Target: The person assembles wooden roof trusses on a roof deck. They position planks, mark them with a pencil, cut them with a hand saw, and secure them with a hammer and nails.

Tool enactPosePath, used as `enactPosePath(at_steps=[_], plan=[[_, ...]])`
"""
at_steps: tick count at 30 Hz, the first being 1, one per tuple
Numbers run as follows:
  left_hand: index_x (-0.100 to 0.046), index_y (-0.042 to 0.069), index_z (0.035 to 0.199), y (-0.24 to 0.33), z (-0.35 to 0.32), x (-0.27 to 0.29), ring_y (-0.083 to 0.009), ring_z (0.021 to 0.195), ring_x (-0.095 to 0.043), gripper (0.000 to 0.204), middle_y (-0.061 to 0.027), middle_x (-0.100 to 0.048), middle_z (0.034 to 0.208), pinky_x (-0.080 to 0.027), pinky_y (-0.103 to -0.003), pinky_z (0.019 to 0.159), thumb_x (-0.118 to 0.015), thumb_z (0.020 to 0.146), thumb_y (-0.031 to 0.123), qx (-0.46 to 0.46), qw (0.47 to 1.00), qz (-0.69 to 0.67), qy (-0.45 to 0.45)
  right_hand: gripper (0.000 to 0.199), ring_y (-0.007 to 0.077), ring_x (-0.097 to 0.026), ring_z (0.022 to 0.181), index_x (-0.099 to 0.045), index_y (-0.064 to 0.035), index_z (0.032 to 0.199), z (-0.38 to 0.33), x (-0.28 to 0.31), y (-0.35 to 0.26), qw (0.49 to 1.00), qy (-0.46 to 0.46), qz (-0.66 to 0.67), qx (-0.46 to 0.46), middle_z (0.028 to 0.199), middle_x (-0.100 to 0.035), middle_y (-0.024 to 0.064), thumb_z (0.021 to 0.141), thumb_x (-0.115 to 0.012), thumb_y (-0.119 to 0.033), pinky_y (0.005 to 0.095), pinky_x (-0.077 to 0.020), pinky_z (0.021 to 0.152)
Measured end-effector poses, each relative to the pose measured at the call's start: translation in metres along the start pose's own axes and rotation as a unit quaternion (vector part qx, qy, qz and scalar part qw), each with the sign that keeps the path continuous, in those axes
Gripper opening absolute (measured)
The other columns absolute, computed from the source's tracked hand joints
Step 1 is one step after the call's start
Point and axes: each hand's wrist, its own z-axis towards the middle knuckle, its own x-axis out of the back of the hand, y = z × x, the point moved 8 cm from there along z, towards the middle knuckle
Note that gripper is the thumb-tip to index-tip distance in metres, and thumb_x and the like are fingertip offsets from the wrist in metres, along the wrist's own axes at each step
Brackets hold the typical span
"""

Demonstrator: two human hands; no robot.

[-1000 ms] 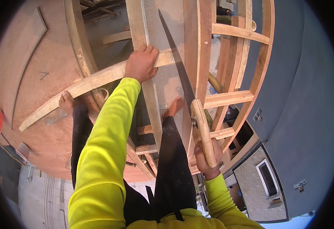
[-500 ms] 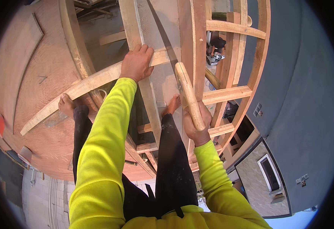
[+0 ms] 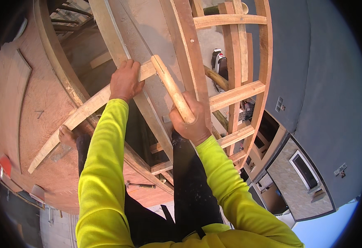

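Observation:
My left hand (image 3: 125, 80) is closed over a pale wooden strip (image 3: 88, 108), near its far end, where it crosses a timber beam (image 3: 109, 31). A handsaw (image 3: 173, 89) with a long wooden handle is gripped in my right hand (image 3: 189, 117). Its thin blade (image 3: 136, 28) points away from me, and the front of the handle is right at the strip's far end. The cutting edge is hard to see there. My bare left foot (image 3: 67, 136) presses against the strip's nearer part.
A reddish plywood sheet (image 3: 57, 173) spreads at left, with a hammer (image 3: 141, 184) near its edge. Open timber framing (image 3: 236, 97) stands at right, with gaps showing a lower level. Beyond it rises a grey wall (image 3: 292, 62).
My right hand has pushed the saw forward, so its handle now reaches the strip's end. My left hand still grips the strip. The whole view has shifted, and the hammer shows more fully.

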Motion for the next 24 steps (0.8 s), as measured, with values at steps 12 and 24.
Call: enactPosePath(at_steps=[12,24], plan=[[-0.058,0.007,0.102,0.000,0.000,0.011,-0.0293,0.105,-0.060,0.044,-0.0091,-0.059,0.103,-0.055,-0.041,0.085,-0.083,0.070,0.023,-0.034,0.998,-0.010,0.049,0.013,0.0246,-0.063,0.057,-0.057,0.0004,0.090,-0.023,0.014,-0.007,1.000,0.002,0.011,0.011,0.069,-0.061,0.0129,0.078,-0.062,0.002,0.0321,-0.0499,0.056],[-0.058,0.008,0.108,-0.001,-0.018,-0.004,-0.0299,0.110,-0.059,0.047,-0.0090,-0.058,0.108,-0.054,-0.043,0.090,-0.081,0.071,0.025,-0.008,0.999,-0.029,-0.016,0.010,0.0243,-0.063,0.058,-0.058,0.0007,0.088,-0.045,0.022,-0.020,0.998,-0.003,-0.047,0.040,0.068,-0.062,0.0124,0.079,-0.061,0.000,0.0330,-0.0502,0.056]])
